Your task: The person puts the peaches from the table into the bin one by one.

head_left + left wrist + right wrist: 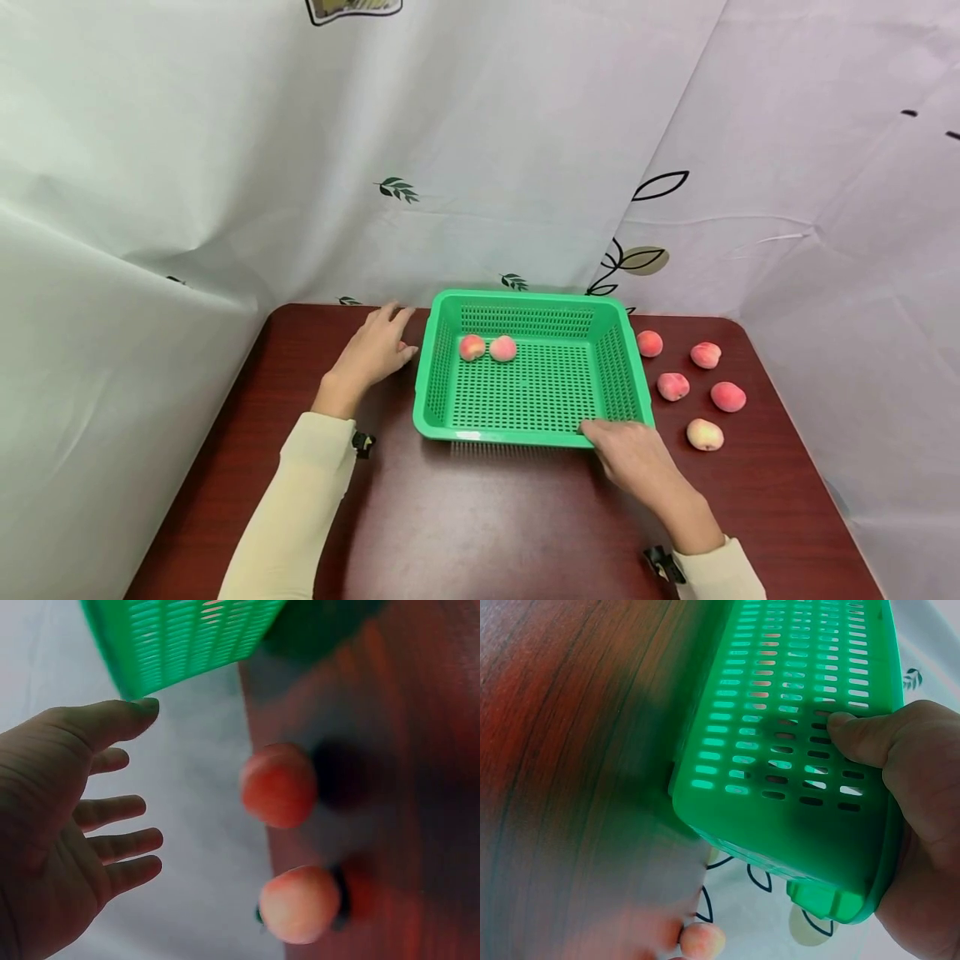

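A green plastic basket with slotted walls stands at the far middle of the table, two peaches inside near its left end. My right hand grips its rim at the near right corner; in the right wrist view the thumb lies against the slotted outer wall. Beside the basket's left side is my left hand, fingers spread and holding nothing. In the left wrist view its thumb tip is right at the basket's corner. Two peaches lie on the table near that hand, mostly hidden by it in the head view.
Several peaches lie scattered on the dark red wooden table to the right of the basket. A pale printed cloth hangs behind the table and along both sides, close to its edges.
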The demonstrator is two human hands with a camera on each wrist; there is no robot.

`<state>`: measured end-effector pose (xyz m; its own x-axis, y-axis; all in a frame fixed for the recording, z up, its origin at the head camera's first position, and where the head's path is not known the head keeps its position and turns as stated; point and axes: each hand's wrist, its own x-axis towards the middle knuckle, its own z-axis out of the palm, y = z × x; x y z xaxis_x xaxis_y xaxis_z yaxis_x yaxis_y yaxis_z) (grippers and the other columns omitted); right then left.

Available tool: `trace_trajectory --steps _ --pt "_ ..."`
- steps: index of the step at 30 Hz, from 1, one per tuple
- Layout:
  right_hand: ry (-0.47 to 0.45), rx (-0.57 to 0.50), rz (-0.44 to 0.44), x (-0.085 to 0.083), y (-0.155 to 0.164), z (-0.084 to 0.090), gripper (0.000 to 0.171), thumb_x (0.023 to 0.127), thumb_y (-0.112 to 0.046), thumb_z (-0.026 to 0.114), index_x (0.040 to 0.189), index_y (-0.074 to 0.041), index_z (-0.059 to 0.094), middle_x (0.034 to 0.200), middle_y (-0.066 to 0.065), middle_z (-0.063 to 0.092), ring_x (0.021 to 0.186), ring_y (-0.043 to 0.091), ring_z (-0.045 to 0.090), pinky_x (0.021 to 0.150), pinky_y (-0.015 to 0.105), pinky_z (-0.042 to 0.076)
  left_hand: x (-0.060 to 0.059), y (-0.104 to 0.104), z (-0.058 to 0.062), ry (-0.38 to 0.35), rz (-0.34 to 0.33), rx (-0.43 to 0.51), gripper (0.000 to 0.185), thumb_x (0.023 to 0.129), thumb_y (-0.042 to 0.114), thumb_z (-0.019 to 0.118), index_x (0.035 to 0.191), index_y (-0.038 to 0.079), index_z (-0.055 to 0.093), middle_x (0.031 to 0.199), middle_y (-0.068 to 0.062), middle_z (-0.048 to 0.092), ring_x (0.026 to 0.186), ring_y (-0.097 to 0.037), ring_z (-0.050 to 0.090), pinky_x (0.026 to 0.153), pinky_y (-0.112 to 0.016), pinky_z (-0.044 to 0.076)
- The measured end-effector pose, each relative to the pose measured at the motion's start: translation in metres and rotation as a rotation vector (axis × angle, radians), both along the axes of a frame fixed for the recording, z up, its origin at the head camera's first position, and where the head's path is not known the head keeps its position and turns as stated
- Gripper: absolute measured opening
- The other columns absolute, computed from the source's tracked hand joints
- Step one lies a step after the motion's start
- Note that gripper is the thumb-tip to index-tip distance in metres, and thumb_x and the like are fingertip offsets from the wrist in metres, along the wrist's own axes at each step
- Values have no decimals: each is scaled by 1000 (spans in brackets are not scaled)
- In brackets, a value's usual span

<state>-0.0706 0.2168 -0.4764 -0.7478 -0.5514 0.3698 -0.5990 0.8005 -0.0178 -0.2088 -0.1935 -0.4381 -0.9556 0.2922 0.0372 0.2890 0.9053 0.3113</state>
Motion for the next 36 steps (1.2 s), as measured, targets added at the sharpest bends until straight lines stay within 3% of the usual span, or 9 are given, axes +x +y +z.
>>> trace_trajectory --steps 6,13,36 --pt "-9 4 -10 0 0 1 31 85 0 59 75 -21 39 62 -11 30 50 5 29 50 23 22 -2 1 -19 -85 13 46 69 96 21 71 155 3 40 161 -28 32 147 -50 34 111 -65 40" --pt "-29 11 -18 1 0 1 32 87 0 59 74 -21 39 62 -11 29 51 5 27 50 23 23 -3 1 -35 -100 6 59 68 96 23 70 154 1 41 160 -30 34 145 -51 36 111 -65 39" --pt "-13 -2 -13 1 0 1 32 86 1 59 74 -21 38 62 -11 28 51 5 27 51 23 21 -8 3 -54 -144 -14 65 63 98 27 69 151 1 46 157 -31 36 143 -52 39 113 -63 38"
